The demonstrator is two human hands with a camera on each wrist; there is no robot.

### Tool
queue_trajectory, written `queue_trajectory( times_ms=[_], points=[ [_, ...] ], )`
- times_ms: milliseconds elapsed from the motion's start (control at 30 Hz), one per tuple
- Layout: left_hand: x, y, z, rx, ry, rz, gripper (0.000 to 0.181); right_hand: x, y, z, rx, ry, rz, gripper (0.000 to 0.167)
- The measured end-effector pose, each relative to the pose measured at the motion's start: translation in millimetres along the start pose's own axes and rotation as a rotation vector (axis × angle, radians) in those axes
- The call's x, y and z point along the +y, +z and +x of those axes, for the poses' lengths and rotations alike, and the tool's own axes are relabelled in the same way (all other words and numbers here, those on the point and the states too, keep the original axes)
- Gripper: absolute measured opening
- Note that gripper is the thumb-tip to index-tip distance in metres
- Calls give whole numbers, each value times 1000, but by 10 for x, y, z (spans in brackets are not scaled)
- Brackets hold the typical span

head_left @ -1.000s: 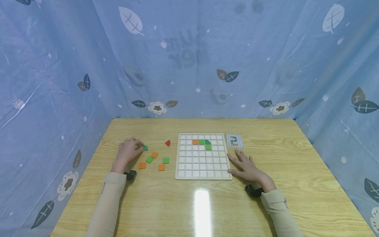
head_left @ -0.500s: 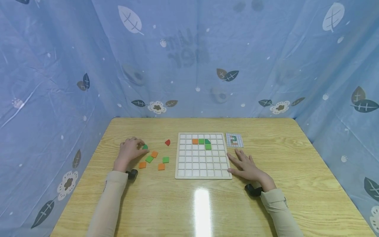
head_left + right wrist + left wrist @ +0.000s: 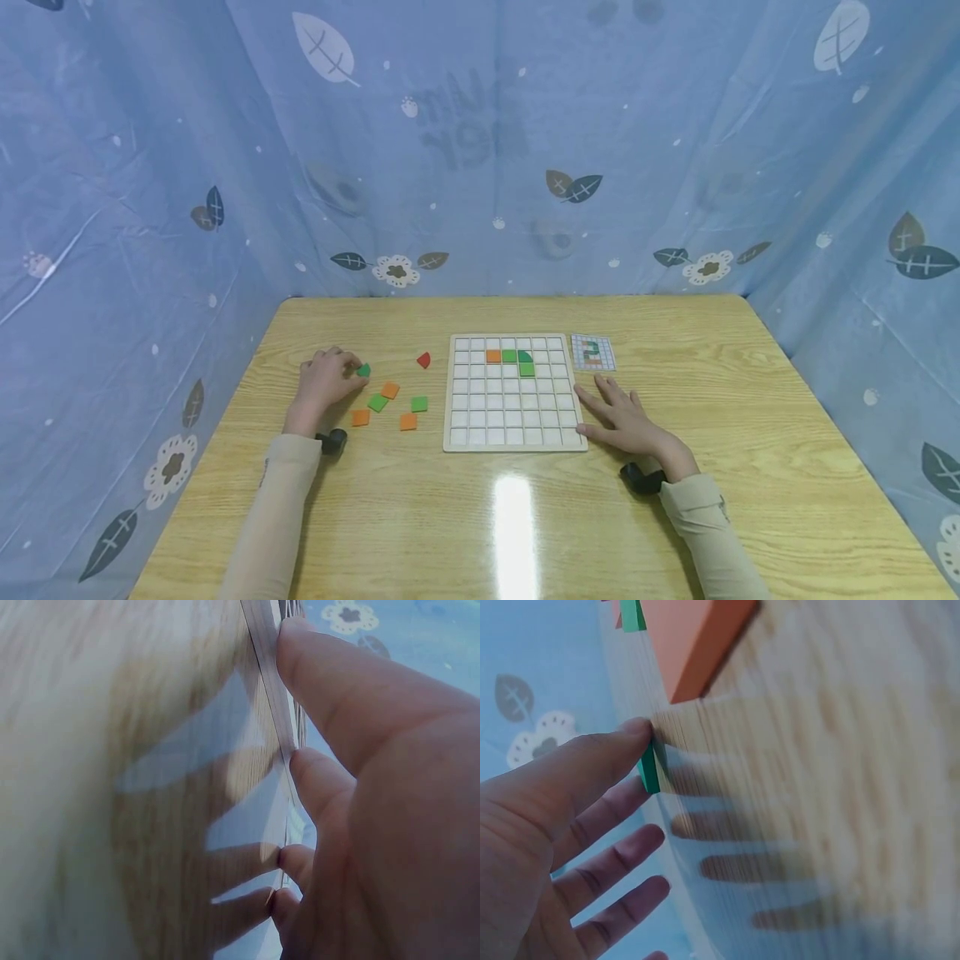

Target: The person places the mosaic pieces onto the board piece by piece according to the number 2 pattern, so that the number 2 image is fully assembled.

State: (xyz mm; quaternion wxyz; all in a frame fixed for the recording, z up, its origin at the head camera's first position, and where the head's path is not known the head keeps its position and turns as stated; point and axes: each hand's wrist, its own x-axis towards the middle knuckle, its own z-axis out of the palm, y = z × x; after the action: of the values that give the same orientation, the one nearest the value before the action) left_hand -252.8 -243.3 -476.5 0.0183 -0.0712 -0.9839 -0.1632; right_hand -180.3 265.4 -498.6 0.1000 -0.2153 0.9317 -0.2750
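Note:
My left hand [image 3: 322,383] is at the table's left side. Its thumb and index finger pinch a dark green quarter-circle tile [image 3: 649,771], low over the wood; whether the tile touches the table, I cannot tell. My right hand [image 3: 626,423] lies with fingers spread, thumb and fingertips touching the right edge of a white grid board [image 3: 487,408]. Set in the board's upper cells are an orange square [image 3: 492,356], a green square [image 3: 509,356], a dark green quarter-circle [image 3: 524,356] and another green square [image 3: 527,369] below it.
Loose tiles lie between my left hand and the board: a red quarter-circle [image 3: 423,360], several orange squares [image 3: 408,422] and green squares [image 3: 419,404]. A pattern card [image 3: 592,353] showing a 2-like shape lies beside the board's upper right corner. Blue curtain [image 3: 480,150] surrounds the table.
My left thumb reached right past the dark green quarter-circle, then drew back left, and the tile has shifted slightly left with it. The right hand and board stay put.

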Motion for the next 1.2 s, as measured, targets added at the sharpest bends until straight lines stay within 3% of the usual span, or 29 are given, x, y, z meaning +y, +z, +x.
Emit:
queue_trajectory(
  times_ms=[233,667,1200],
  points=[
    [-15,-12,-13,12,-1,-1,35,4,-6,-5,1,-8,-2,68],
    [-11,3,26,13,66,-38,27,8,-3,5,-8,-8,-1,69],
    [227,2,111,19,135,-23,26,0,10,1,9,-7,-15,68]
  ],
)
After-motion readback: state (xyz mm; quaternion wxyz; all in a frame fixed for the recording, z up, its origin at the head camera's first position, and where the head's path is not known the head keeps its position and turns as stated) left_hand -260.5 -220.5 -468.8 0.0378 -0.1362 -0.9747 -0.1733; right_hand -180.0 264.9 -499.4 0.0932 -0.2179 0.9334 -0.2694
